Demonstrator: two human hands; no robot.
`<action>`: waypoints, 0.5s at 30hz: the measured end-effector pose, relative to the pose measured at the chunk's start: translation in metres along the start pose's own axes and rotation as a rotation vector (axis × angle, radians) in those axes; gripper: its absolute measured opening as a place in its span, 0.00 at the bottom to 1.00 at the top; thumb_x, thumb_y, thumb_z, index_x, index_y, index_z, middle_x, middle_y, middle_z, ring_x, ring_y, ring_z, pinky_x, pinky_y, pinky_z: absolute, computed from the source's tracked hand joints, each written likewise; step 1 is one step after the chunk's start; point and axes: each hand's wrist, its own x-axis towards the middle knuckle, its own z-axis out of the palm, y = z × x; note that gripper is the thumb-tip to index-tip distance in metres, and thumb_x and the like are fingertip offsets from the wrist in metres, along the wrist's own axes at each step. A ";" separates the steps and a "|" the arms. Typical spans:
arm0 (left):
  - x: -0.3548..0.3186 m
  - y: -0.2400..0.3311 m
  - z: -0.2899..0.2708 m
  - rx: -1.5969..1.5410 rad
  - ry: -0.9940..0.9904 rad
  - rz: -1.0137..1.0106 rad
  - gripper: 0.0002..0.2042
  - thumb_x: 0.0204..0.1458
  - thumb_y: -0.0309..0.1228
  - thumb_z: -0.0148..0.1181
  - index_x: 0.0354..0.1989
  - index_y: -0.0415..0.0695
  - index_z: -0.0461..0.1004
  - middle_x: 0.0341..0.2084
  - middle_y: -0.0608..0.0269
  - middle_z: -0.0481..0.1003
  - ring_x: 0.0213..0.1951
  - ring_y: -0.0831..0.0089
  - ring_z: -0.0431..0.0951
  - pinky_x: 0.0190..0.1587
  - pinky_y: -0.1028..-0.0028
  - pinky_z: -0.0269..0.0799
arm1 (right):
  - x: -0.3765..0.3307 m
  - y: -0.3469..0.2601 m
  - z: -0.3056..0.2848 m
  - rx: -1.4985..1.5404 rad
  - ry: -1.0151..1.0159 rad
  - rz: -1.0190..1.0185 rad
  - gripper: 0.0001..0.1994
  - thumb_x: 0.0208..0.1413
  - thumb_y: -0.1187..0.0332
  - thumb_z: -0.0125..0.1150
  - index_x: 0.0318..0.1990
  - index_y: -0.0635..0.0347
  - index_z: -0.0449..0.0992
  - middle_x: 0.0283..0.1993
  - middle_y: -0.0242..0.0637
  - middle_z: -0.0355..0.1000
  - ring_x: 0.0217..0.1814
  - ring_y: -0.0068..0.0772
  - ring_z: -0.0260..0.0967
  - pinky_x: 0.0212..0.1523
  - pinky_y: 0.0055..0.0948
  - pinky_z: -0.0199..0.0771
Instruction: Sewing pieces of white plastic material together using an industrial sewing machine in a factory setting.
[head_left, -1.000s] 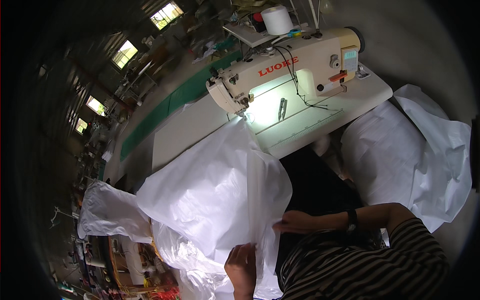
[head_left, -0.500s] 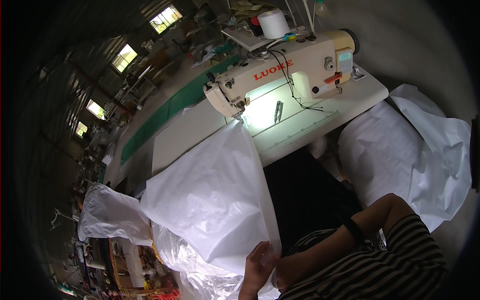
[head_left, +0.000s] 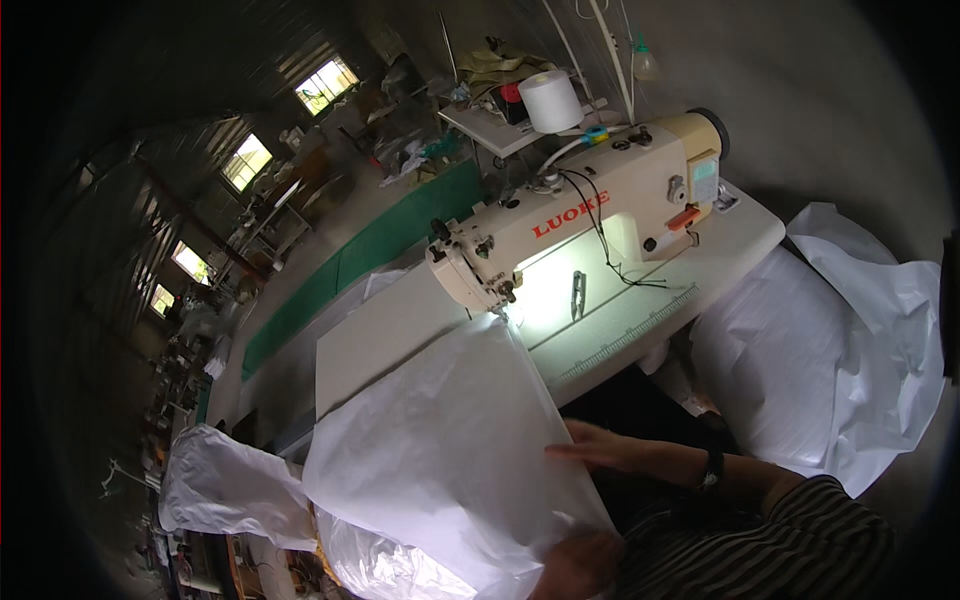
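Note:
A white plastic-like sheet (head_left: 430,430) slopes down from the needle area of a sewing machine (head_left: 590,215) toward me. Its far corner lies under the presser foot, lit by the machine's lamp. My right hand (head_left: 600,447) is at the sheet's right edge, fingers pointing left, and seems to pinch that edge. Lower down, my left hand (head_left: 580,567) touches the sheet's near right corner; motion blurs its fingers. Thread snips (head_left: 578,295) lie on the machine bed, right of the needle.
A white thread cone (head_left: 551,101) stands behind the machine. Bulky white material (head_left: 775,350) is piled at the right of the table. More white sheeting (head_left: 235,485) hangs at the left. A green strip (head_left: 365,260) runs along the table behind.
My right hand has come up along the sheet's edge, closer to the machine. My left hand is lower and further right. The view has shifted, so the machine appears lower.

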 end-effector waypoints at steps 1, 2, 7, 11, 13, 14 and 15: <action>0.000 -0.001 0.000 0.000 -0.083 -0.009 0.04 0.49 0.27 0.60 0.31 0.41 0.73 0.20 0.60 0.70 0.18 0.60 0.70 0.20 0.61 0.64 | 0.009 -0.003 -0.014 -0.244 0.257 -0.080 0.37 0.62 0.56 0.60 0.71 0.63 0.50 0.53 0.51 0.72 0.52 0.42 0.74 0.51 0.36 0.76; 0.000 -0.002 -0.002 0.002 -0.096 -0.010 0.04 0.49 0.27 0.60 0.31 0.41 0.73 0.20 0.60 0.70 0.18 0.60 0.70 0.20 0.61 0.64 | 0.021 -0.004 -0.021 -0.817 0.500 -0.347 0.35 0.57 0.62 0.62 0.67 0.70 0.56 0.36 0.46 0.76 0.34 0.40 0.77 0.32 0.33 0.79; 0.010 -0.011 -0.005 -0.123 -0.076 -0.076 0.04 0.46 0.26 0.59 0.27 0.43 0.70 0.19 0.57 0.69 0.21 0.56 0.73 0.24 0.61 0.69 | 0.054 0.003 -0.016 -1.782 0.370 -0.095 0.35 0.46 0.73 0.60 0.63 0.80 0.60 0.20 0.33 0.73 0.22 0.31 0.75 0.18 0.31 0.71; 0.023 -0.033 -0.015 -0.087 -0.069 -0.105 0.03 0.48 0.25 0.58 0.26 0.43 0.70 0.18 0.57 0.68 0.21 0.56 0.73 0.24 0.60 0.69 | 0.055 0.014 -0.001 -1.805 0.470 0.004 0.33 0.48 0.73 0.57 0.64 0.79 0.60 0.17 0.31 0.71 0.16 0.30 0.72 0.11 0.33 0.65; 0.028 -0.048 -0.019 -0.029 -0.098 -0.249 0.04 0.48 0.26 0.58 0.25 0.43 0.70 0.18 0.58 0.68 0.21 0.55 0.72 0.25 0.60 0.70 | 0.056 0.012 -0.004 -1.649 0.482 0.033 0.34 0.52 0.73 0.51 0.66 0.82 0.52 0.20 0.36 0.74 0.19 0.38 0.74 0.18 0.37 0.72; 0.030 -0.058 -0.022 0.034 -0.236 -0.311 0.06 0.51 0.29 0.59 0.31 0.39 0.74 0.23 0.55 0.73 0.26 0.55 0.76 0.28 0.63 0.73 | 0.058 0.010 -0.007 -1.635 0.419 0.119 0.34 0.52 0.73 0.51 0.66 0.82 0.52 0.20 0.36 0.74 0.19 0.38 0.74 0.18 0.37 0.72; 0.034 -0.068 -0.023 0.025 -0.233 -0.310 0.06 0.51 0.29 0.59 0.31 0.39 0.74 0.23 0.55 0.73 0.26 0.55 0.76 0.28 0.63 0.73 | 0.061 0.007 -0.010 -1.580 0.439 0.046 0.33 0.53 0.73 0.51 0.66 0.81 0.53 0.21 0.37 0.74 0.20 0.39 0.75 0.19 0.38 0.72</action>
